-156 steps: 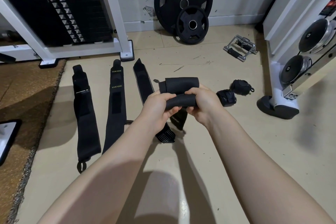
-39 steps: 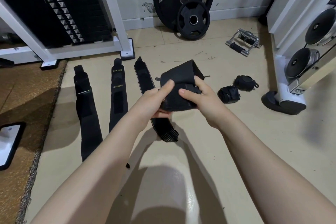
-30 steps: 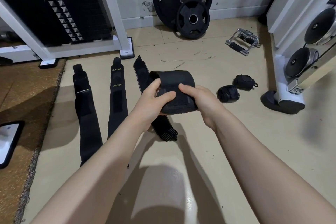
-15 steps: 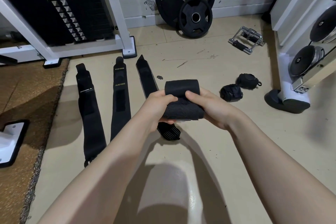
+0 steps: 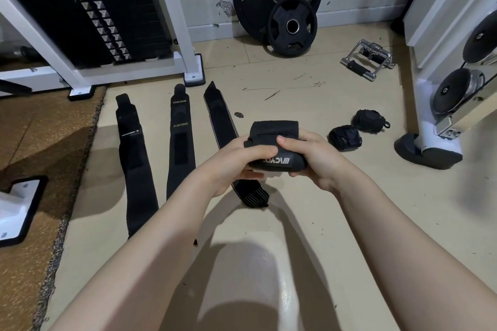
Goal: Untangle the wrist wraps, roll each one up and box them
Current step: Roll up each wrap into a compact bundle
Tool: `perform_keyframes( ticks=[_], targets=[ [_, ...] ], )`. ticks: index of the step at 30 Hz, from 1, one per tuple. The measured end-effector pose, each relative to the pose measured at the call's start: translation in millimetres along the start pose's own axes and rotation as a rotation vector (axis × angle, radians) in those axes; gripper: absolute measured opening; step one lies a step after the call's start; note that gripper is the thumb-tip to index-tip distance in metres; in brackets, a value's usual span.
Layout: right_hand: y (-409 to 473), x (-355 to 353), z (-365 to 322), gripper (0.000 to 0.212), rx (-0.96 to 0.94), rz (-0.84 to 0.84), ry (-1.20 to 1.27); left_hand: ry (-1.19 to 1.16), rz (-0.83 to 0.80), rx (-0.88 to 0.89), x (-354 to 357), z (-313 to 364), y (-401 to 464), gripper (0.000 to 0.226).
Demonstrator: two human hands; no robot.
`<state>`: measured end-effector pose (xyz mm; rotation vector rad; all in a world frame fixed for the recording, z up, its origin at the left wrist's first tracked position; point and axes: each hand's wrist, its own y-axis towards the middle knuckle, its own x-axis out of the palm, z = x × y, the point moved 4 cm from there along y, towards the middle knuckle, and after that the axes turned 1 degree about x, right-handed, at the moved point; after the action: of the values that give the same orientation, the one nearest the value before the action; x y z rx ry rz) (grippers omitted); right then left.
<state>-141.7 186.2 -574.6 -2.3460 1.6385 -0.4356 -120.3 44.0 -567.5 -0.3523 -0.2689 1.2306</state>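
Above the floor, mid-scene, both hands gripped a wrap nearly rolled: left hand fingers curled round its left end, right hand fingers clamped over the right, thumb on top. It looked soft, light and springy (apt to unroll), so best held by pinching the loose flap down. Three flat wraps lay left; two rolls lay right.
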Motion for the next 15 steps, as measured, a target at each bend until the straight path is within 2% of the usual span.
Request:
perform_keyframes(
  ticks=[3, 6, 10, 13, 15],
  targets=[
    [-0.7, -3.8, -1.4, 0.014, 0.016, -0.01, 0.022, 0.068, 0.066, 0.066, 1.3, 0.7, 2.1, 0.028],
    [-1.2, -7.5, 3.3, 0.02, 0.018, -0.057, 0.078, 0.151, 0.161, 0.194, 3.7, 2.9, 3.4, 0.038],
    [1.2, -10.4, 6.0, 0.031, -0.068, -0.05, 0.106, 0.191, 0.206, 0.326, 2.2, -1.2, 4.7, 0.037],
    [2.2, -10.9, 1.6, 0.036, -0.13, -0.058, 0.25, 0.119, 0.223, 0.336, 3.1, -0.2, 6.9, 0.023],
    [2.2, -12.3, -5.5, 0.037, -0.177, -0.04, 0.249, 0.036, 0.214, 0.282, 4.5, -0.8, 7.5, 0.018]
  ],
)
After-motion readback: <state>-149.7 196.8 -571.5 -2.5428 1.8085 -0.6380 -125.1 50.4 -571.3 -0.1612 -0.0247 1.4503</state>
